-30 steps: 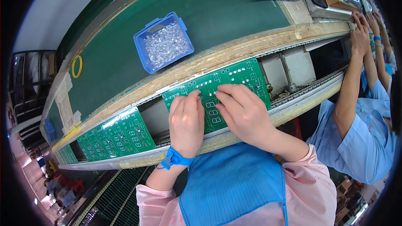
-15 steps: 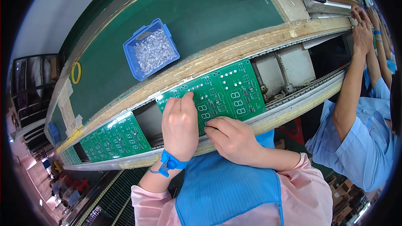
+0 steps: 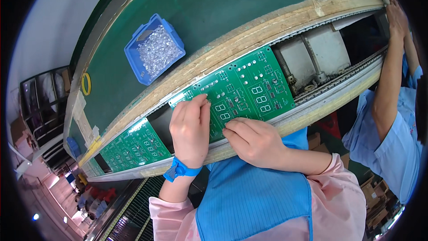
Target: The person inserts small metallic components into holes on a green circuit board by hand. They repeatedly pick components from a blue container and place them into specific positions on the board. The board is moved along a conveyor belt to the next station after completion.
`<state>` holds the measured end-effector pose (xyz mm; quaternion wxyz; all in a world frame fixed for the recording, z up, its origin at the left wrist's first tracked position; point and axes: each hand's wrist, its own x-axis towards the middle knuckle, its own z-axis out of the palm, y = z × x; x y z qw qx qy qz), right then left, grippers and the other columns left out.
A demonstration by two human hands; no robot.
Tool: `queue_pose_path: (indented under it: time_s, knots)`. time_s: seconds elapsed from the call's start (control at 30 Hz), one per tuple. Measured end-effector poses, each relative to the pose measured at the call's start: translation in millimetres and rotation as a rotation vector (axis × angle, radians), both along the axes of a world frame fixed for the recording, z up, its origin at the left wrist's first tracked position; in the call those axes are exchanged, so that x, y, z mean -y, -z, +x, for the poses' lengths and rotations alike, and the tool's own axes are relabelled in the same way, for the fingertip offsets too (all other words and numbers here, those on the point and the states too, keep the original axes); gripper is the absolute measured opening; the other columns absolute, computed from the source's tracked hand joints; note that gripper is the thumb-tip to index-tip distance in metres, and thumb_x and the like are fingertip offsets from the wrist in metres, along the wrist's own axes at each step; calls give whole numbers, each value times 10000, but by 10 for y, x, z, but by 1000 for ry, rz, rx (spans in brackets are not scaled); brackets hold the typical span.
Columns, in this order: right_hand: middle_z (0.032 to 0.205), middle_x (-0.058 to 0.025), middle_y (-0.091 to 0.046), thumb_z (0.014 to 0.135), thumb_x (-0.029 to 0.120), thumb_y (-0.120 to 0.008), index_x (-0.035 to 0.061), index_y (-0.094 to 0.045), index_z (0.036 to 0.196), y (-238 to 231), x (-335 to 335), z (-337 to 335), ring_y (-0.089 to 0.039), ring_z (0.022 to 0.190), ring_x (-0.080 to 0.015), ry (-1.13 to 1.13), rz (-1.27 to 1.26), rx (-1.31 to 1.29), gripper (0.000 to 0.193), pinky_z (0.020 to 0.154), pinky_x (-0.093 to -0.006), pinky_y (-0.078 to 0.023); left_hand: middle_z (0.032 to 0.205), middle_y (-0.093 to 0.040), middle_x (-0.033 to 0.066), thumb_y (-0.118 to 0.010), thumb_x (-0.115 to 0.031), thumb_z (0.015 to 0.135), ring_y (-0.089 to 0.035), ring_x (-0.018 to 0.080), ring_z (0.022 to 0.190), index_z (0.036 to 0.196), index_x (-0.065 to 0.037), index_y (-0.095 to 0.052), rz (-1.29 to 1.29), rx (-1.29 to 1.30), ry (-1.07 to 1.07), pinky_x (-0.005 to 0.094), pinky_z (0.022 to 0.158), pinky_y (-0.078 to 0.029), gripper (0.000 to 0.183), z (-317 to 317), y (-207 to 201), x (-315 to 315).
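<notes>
A green circuit board (image 3: 276,69) with white digit outlines and small white round parts lies between the rails in front of me. Above its left part, my left hand (image 3: 191,125) is closed with thumb and fingertips together. Whatever they pinch, if anything, is hidden. A blue strap (image 3: 182,169) circles that wrist. My right hand (image 3: 254,142) rests by the board's near edge, below the digit outlines, its fingers bent and pressed together. Its fingertips hide what they may hold. Beyond the rail stands a blue bin (image 3: 129,58) full of small clear parts (image 3: 158,50).
Another green circuit board (image 3: 133,147) sits farther left on the same rails. A chain (image 3: 330,82) and metal rods show in the gap at right. A yellow ring (image 3: 86,84) lies on the green bench top (image 3: 205,13). At far right, a co-worker's arm (image 3: 390,76) reaches across the rail.
The whole view has tilted and shifted. My left fingertips have drawn back a little from the row of white parts, thumb now showing against the fingers. My right hand stays at the board's near edge.
</notes>
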<state>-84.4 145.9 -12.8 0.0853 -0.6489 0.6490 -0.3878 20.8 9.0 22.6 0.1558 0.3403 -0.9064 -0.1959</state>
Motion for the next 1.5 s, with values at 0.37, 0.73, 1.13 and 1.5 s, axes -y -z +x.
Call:
queue_pose_path:
  time_s: [0.37, 0.73, 1.13, 1.5]
  knots:
    - [1010, -94, -620, 714, 134, -636, -12, -652, 952, 46, 7, 23, -648, 926, -203, 36, -25, -20, 279, 710, -272, -542, 889, -715, 131, -711, 100, 823, -687, 231, 798, 1006, 25, -696, -25, -129, -44, 310, 743, -537, 199, 71, 163, -110]
    - [1004, -93, -620, 709, 134, -632, -13, -653, 953, 46, 18, 15, -645, 925, -204, 42, -30, -9, 285, 724, -272, -543, 838, -673, 133, -729, 82, 806, -632, 253, 734, 997, 13, -683, -166, -37, 57, 339, 662, -518, 208, -9, 84, -82]
    - [1012, -98, -621, 709, 141, -633, -11, -652, 956, 60, 4, 25, -641, 933, -200, 49, -37, -11, 291, 713, -270, -534, 837, -683, 92, -750, 53, 803, -616, 174, 707, 1012, 2, -689, -88, -73, -70, 294, 643, -506, 224, 36, 144, -109]
    - [1024, -110, -632, 718, 149, -633, -12, -668, 934, 70, -8, 23, -643, 950, -216, 42, -31, 16, 271, 731, -278, -531, 841, -665, 103, -723, 45, 817, -621, 209, 728, 1028, -3, -672, -131, 189, 70, 327, 637, -499, 222, -124, -93, -36]
